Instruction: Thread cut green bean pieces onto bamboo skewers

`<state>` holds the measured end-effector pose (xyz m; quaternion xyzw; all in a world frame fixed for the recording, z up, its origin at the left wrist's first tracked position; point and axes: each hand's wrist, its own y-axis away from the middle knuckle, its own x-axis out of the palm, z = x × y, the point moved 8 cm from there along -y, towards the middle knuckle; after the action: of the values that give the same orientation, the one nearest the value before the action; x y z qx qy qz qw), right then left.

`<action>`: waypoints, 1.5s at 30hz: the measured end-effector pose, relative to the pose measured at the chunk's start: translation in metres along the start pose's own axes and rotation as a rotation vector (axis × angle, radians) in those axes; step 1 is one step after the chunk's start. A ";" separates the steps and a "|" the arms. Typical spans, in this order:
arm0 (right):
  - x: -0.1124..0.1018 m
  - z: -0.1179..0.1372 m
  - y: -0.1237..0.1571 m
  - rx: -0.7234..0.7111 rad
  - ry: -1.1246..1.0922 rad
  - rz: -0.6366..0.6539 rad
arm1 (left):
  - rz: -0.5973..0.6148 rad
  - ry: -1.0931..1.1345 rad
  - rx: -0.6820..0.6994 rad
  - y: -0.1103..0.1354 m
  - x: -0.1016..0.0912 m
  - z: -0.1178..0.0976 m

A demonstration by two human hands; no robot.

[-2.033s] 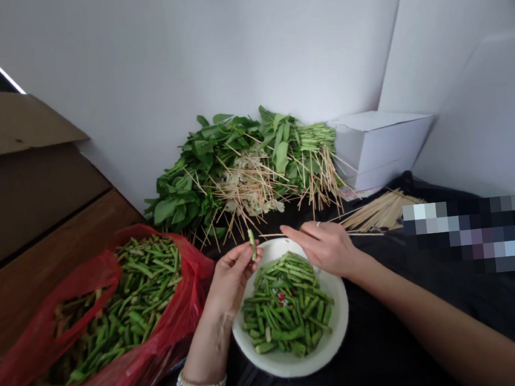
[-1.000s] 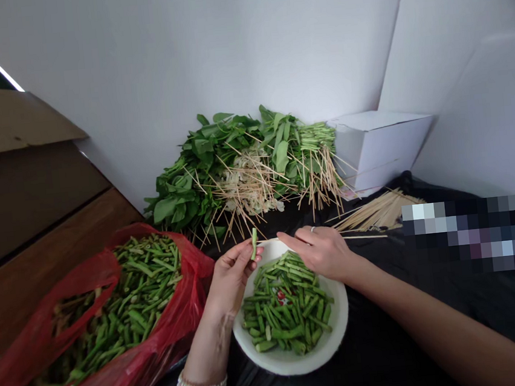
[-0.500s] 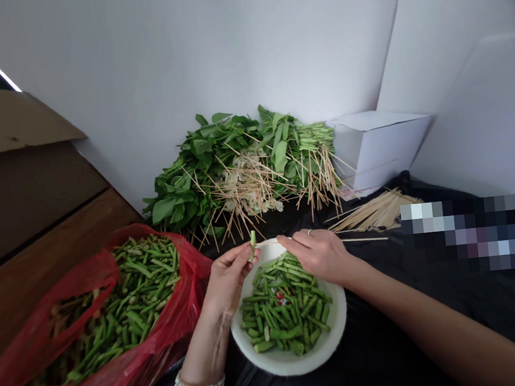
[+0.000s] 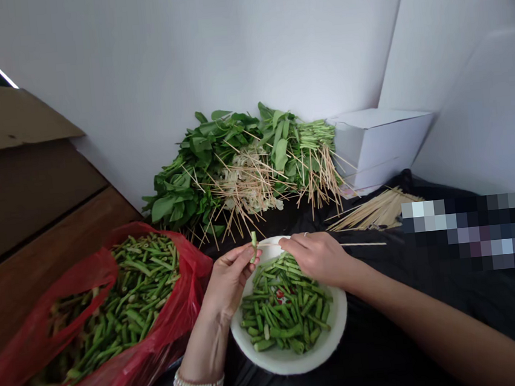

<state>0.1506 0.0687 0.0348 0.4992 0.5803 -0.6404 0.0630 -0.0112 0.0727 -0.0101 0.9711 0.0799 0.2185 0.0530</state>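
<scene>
The left hand [image 4: 232,278] is half closed, and its thumb and fingertips pinch a short piece of green bean [image 4: 253,239] that stands almost upright. The right hand [image 4: 318,258] is closed lightly around a thin bamboo skewer [image 4: 272,244], which comes out on both sides of the hand. Its point reaches the bean piece, but from this view one cannot tell if it has gone inside. A ring [image 4: 306,234] is on the right hand, and a pearl bracelet [image 4: 198,384] is on the left wrist.

Directly under both hands is a white bowl [image 4: 296,359] with many cut green beans [image 4: 285,321]. To the left of the left hand lies a red plastic bag [image 4: 95,275], full of more bean pieces [image 4: 115,319]. Ahead of the hands, a pile of leafy greens [image 4: 178,194] lies with many skewers in it, and a bundle of loose skewers [image 4: 373,215] lies ahead of the right hand.

The bean piece is light, stiff and a little slippery, so it is best held firmly at its middle, with the ends free. The skewer is light but thin, and it can bend or snap, so a hold close to its point is steadier.
</scene>
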 end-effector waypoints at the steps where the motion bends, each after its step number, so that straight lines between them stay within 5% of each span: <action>1: 0.001 0.000 0.000 0.005 -0.006 0.010 | 0.007 -0.002 -0.007 0.000 0.001 0.000; 10: -0.004 0.018 -0.006 -0.039 -0.038 0.001 | 0.136 -0.163 -0.059 0.007 0.014 0.012; 19: -0.012 -0.002 -0.006 0.033 -0.068 -0.069 | 0.176 -0.530 0.167 0.011 0.020 -0.005; 26: -0.015 -0.026 -0.005 0.134 -0.008 -0.094 | 0.659 -1.106 0.243 0.032 0.044 0.015; 30: -0.008 -0.019 -0.004 0.085 0.025 -0.063 | 0.757 -1.274 0.257 0.037 0.047 0.026; 34: -0.006 -0.019 -0.004 0.095 0.030 -0.070 | 0.711 -1.280 0.253 0.034 0.045 0.028; 37: -0.006 -0.023 -0.004 0.119 0.015 -0.067 | 0.555 -1.171 0.228 0.026 0.038 0.016; 45: -0.012 -0.027 -0.002 0.142 -0.068 -0.118 | 0.142 -0.523 0.205 0.008 0.013 -0.014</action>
<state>0.1701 0.0851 0.0493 0.4453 0.5593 -0.6991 0.0091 -0.0043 0.0678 0.0091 0.9979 0.0168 -0.0454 -0.0423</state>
